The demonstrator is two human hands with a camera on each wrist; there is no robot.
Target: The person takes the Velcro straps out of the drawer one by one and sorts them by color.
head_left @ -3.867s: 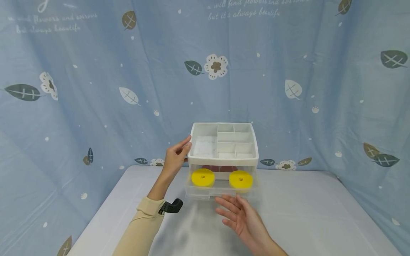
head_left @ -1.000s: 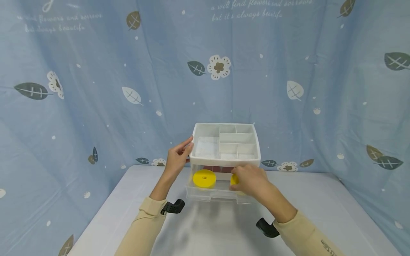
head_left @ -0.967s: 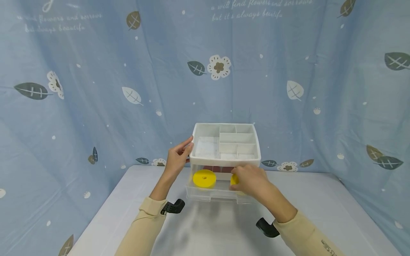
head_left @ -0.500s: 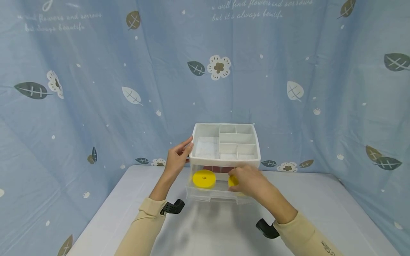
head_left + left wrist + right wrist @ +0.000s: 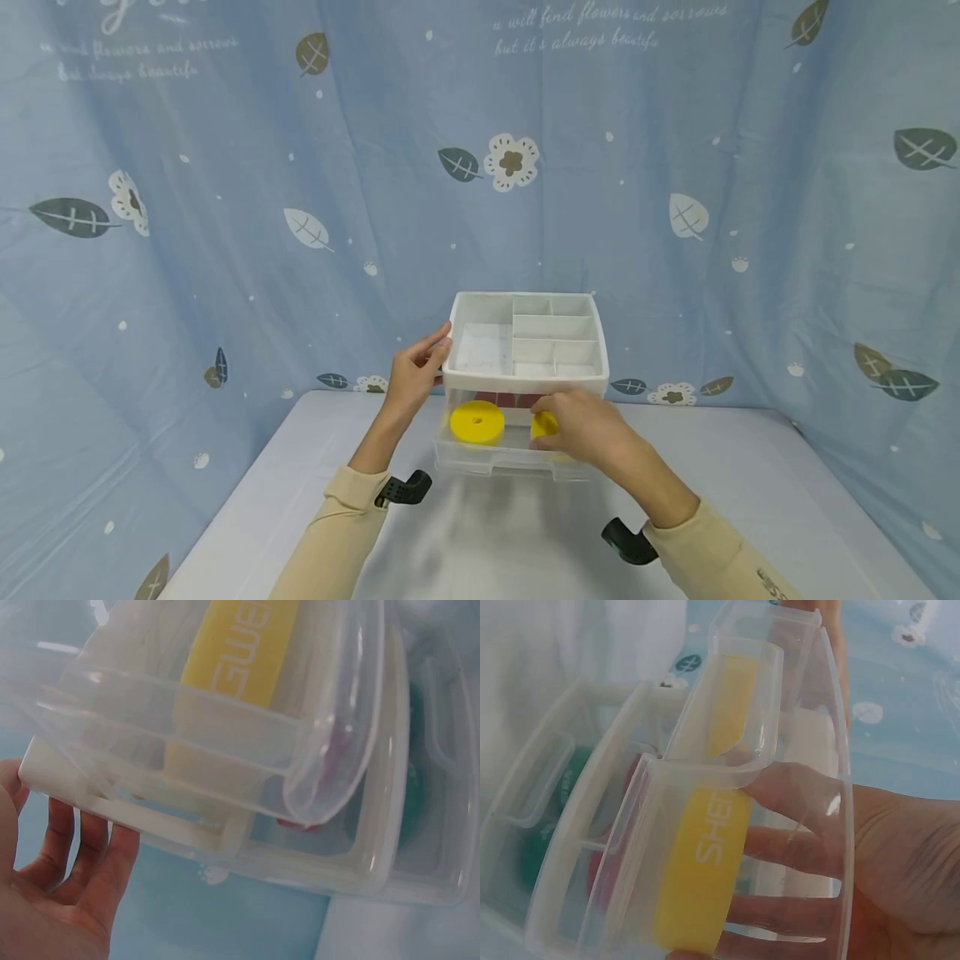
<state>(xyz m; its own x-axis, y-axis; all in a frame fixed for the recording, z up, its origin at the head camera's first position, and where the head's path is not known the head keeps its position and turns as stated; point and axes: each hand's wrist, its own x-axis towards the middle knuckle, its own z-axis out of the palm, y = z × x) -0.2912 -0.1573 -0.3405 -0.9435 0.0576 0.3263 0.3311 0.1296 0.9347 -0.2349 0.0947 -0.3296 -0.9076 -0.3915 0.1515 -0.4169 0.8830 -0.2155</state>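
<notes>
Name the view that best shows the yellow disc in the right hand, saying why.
Right wrist: the yellow disc shows its lettered edge through the clear drawer. The head view shows only part, beside the right hand; the left wrist shows lettered yellow, but which disc is unclear.

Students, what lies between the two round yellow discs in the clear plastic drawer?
Between the left disc and right disc, the head view shows only bare drawer floor.
</notes>
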